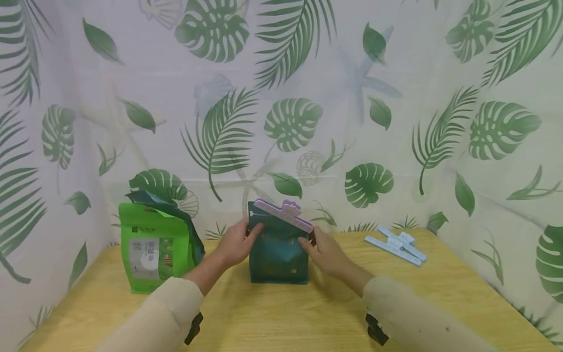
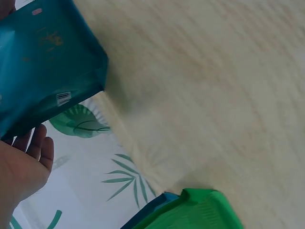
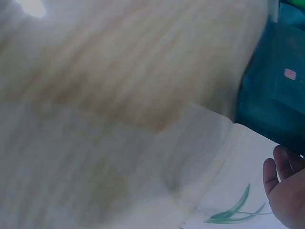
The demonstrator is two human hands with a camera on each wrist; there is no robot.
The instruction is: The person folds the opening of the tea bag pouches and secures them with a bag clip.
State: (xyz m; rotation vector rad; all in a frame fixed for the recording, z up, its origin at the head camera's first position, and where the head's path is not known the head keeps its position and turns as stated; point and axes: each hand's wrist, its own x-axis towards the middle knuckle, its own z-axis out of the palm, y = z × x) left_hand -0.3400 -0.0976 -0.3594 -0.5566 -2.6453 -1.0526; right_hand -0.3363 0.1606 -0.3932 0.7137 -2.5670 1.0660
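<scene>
A dark teal pouch (image 1: pixel 279 259) stands upright on the table between both hands. Across its top sits a purple bag clip (image 1: pixel 286 213), slanting down to the right. My left hand (image 1: pixel 234 242) holds the pouch's upper left side, thumb on the front and fingers behind. On the upper right side, just under the clip's lower end, my right hand (image 1: pixel 327 252) grips the pouch with the thumb in front. In the left wrist view the teal pouch (image 2: pixel 52 62) shows a barcode on its side. The right wrist view catches only part of the pouch (image 3: pixel 271 86).
At the left of the wooden table (image 1: pixel 281 318) stands a bright green pouch (image 1: pixel 151 244), with another dark teal pouch (image 1: pixel 195 234) behind it. Two light blue bag clips (image 1: pixel 396 250) lie crossed at the right. A leaf-patterned cloth (image 1: pixel 308 73) hangs behind the table and along its sides.
</scene>
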